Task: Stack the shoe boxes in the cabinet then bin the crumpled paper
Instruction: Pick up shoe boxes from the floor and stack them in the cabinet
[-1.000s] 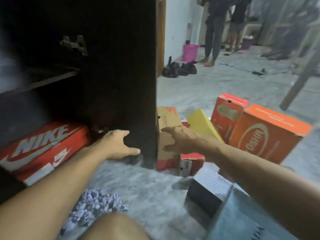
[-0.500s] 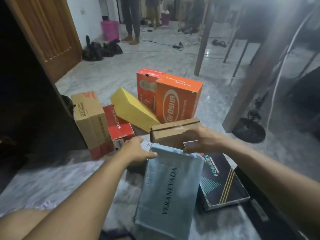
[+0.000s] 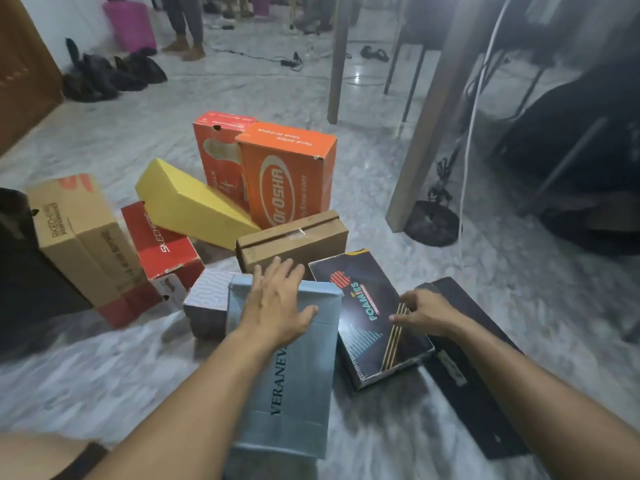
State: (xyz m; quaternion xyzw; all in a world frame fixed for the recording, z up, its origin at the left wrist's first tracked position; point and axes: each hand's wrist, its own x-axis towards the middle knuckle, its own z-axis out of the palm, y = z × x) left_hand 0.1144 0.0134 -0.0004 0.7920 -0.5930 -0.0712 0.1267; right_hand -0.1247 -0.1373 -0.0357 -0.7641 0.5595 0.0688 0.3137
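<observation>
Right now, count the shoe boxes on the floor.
9, maybe 10: tan Skechers box far left, red Skechers box, yellow box, red box, Dr.Osha box, brown box, white box, Veranevada box, Foamies box. Flat black piece unclear.

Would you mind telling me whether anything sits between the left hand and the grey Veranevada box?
Nothing visible does. The left hand already lies flat on the lid of the grey Veranevada box, fingers straight, with no object between them.
</observation>
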